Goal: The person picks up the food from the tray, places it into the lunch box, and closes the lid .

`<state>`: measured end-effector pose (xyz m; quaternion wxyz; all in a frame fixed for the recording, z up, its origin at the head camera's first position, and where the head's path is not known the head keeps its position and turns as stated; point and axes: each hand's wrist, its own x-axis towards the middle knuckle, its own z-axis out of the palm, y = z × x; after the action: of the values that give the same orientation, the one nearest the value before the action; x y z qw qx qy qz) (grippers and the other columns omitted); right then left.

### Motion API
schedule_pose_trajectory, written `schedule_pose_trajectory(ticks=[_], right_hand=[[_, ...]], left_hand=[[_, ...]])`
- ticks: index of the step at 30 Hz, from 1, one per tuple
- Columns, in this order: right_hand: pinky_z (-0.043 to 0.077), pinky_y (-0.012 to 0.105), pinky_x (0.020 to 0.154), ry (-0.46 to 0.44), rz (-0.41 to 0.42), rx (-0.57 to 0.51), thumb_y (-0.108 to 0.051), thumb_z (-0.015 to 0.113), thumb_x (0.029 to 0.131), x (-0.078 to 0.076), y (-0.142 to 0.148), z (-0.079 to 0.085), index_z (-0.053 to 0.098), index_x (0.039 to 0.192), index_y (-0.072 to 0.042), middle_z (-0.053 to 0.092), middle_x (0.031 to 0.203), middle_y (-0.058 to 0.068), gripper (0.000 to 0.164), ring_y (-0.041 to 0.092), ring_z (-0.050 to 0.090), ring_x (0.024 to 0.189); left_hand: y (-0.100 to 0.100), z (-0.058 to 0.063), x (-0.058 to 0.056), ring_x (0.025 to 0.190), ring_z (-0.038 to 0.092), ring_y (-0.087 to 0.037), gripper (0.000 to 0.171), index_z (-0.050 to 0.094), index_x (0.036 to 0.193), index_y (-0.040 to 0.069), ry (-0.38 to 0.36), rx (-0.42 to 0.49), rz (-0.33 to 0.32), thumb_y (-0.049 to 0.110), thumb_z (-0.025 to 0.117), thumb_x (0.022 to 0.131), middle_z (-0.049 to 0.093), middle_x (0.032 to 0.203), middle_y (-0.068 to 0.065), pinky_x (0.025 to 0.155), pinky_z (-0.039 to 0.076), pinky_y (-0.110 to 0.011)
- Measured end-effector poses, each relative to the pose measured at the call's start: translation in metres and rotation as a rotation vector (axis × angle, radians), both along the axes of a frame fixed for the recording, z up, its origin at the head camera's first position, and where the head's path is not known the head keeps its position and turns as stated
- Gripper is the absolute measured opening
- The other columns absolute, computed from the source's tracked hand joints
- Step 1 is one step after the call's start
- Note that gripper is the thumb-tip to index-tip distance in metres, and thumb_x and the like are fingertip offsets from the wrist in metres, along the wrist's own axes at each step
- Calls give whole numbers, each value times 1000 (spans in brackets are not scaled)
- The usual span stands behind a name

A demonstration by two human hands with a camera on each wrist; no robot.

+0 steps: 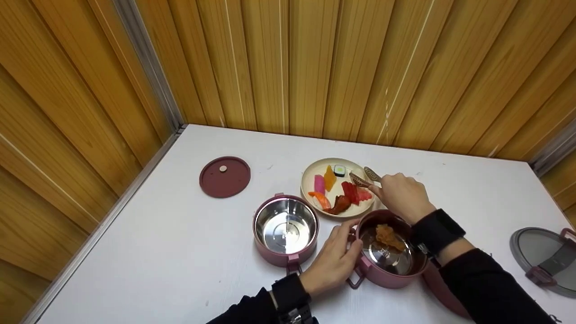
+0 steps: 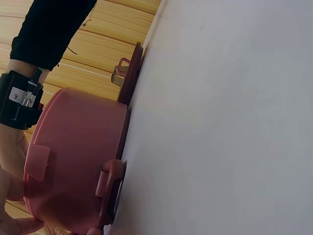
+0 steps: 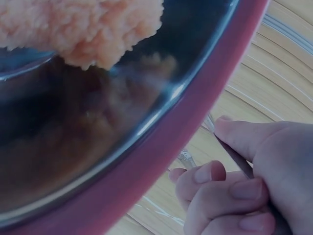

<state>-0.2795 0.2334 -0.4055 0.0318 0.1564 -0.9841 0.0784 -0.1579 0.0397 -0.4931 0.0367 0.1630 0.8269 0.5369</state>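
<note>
My right hand (image 1: 402, 195) grips metal tongs (image 1: 360, 181), their two perforated ends spread apart over the right side of a cream plate (image 1: 308, 204). Toy food lies on that plate: red slices (image 1: 350, 192), a brown drumstick (image 1: 340, 204), an orange-topped sushi (image 1: 320, 200), a sushi roll (image 1: 339, 170) and other pieces. Beside the plate, my left hand (image 1: 335, 258) holds the left side of a pink pot (image 1: 389, 279), thumb and fingers about its rim. A piece of fried chicken (image 1: 386, 237) sits inside, seen close up in the right wrist view.
Left of my left hand stands a second pink container (image 1: 279, 258) with a bare steel inside. A dark red lid (image 1: 225, 184) lies at the back left. A grey clear lid (image 1: 546, 261) is at the far right, and a dark red disc (image 1: 443, 292) lies partly under my right arm.
</note>
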Motion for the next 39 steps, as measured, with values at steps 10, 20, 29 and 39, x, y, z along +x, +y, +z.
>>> schedule_pose_trajectory(ticks=[10,20,29,39], right_hand=[[58,59,57,-29,-5,25,-29,69,109,-3,-1,-3,70,83,4,70,78,26,42,41,67,65],[61,60,60,5,13,60,-24,71,108,-3,-3,-5,73,88,8,72,81,28,38,45,70,68],[61,62,58,68,17,65,-24,73,106,-1,-3,-7,72,86,8,71,79,31,39,50,71,68],[60,62,58,61,14,42,-26,71,108,-3,0,-5,72,87,8,70,79,29,40,49,70,68]], left_hand=[[0,0,0,136,61,-24,49,48,163,21,0,-1,0,31,48,115,61,148,-14,118,52,-44],[0,0,-1,136,60,-22,49,48,163,20,0,-2,-7,31,48,115,60,147,-13,119,51,-42],[0,0,-1,126,59,-15,49,49,163,19,14,2,-6,29,49,115,61,140,-9,111,51,-34],[0,-1,-1,130,60,-18,49,48,163,20,17,2,-6,30,49,115,62,143,-11,114,52,-38]])
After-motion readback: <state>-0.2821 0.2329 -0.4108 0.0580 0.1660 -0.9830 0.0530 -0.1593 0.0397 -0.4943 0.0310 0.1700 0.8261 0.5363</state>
